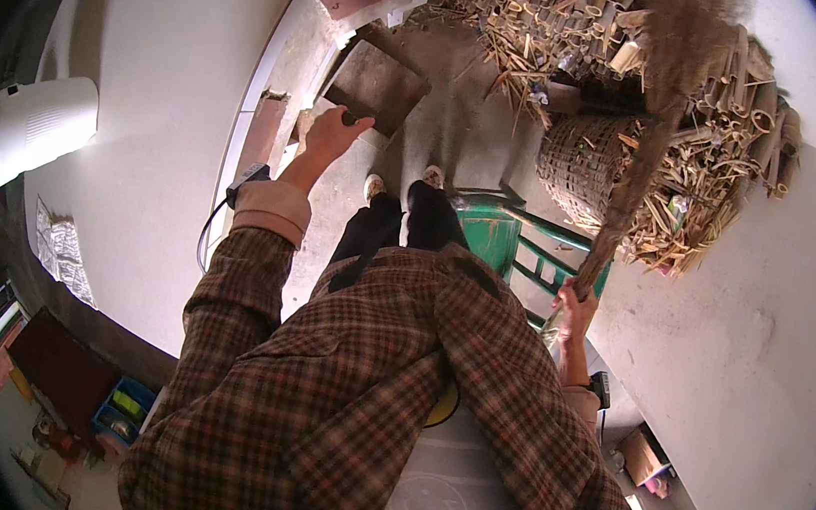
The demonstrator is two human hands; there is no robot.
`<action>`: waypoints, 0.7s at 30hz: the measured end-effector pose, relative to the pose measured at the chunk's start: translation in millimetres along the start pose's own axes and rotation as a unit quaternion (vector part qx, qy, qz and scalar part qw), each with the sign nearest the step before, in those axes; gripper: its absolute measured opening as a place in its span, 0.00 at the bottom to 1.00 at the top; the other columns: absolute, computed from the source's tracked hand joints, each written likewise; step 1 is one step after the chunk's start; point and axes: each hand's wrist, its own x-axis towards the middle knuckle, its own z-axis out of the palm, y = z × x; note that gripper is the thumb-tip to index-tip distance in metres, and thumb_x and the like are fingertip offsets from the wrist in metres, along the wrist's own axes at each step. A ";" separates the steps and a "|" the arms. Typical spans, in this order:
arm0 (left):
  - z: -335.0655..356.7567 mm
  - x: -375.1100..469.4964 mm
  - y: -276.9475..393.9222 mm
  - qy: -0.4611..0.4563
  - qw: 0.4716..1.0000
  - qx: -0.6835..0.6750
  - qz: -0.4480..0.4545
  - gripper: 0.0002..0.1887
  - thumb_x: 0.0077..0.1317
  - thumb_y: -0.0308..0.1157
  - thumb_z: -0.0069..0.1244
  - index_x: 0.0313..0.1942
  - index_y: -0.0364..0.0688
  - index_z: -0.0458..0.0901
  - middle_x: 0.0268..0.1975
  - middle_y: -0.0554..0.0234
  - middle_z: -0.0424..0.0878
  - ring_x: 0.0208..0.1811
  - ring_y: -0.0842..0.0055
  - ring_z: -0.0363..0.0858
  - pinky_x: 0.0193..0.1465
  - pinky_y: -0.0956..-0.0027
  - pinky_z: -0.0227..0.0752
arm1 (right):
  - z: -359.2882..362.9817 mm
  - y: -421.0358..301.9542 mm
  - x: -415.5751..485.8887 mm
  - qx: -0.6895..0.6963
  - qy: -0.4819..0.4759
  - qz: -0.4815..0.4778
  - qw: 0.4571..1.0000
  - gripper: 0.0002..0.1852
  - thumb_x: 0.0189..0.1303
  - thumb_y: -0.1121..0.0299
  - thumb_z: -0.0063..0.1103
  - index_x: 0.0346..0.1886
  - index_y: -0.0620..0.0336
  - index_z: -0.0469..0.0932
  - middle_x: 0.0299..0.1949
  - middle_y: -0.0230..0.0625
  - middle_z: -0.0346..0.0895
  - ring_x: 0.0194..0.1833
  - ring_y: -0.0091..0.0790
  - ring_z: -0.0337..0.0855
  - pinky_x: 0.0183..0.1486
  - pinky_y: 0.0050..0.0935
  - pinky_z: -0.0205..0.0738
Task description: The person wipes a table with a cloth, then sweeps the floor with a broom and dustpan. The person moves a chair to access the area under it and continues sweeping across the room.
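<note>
My right hand is closed around the lower end of a long brown broom, which looks made of plant fibre. The broom rises away from the hand, and its wide far end is blurred. In front of me on the other side, my left hand is raised with thumb and fingers apart and nothing visible between them. Beyond that hand, a dark square panel leans by a tiled ledge. A green chair stands beside my legs, partly hidden by my jacket and close to my right hand.
Split bamboo and sticks are heaped at the far right. A woven basket stands against the heap, behind the broom. A white wall runs along the right. On the left are a large white surface and a white cylindrical appliance.
</note>
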 end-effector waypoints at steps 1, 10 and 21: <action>3.6 -5.3 -4.1 -0.012 1.000 -0.013 -0.005 0.34 0.50 0.60 0.50 0.42 0.36 0.76 0.44 0.45 0.77 0.47 0.56 0.75 0.49 0.60 0.67 | -1.1 12.4 -6.1 -0.014 -0.009 0.020 1.000 0.08 0.49 0.71 0.56 0.31 0.64 0.72 0.18 0.31 0.69 0.16 0.25 0.69 0.19 0.23 0.64; 20.1 -65.8 -10.5 0.023 0.997 -0.075 -0.024 0.24 0.52 0.51 0.54 0.24 0.34 0.77 0.20 0.51 0.77 0.23 0.66 0.74 0.29 0.63 0.65 | -48.2 74.4 9.2 -0.348 -0.167 -0.033 0.922 0.21 0.46 0.53 0.62 0.24 0.64 0.71 0.15 0.33 0.68 0.18 0.27 0.68 0.20 0.34 0.61; 43.1 -204.6 43.5 0.157 0.959 -0.054 -0.231 0.19 0.51 0.48 0.54 0.25 0.39 0.80 0.25 0.57 0.81 0.28 0.66 0.79 0.33 0.63 0.69 | -57.0 86.7 209.3 -0.527 -0.389 0.039 0.755 0.31 0.45 0.43 0.61 0.32 0.70 0.76 0.29 0.53 0.77 0.35 0.49 0.79 0.37 0.42 0.71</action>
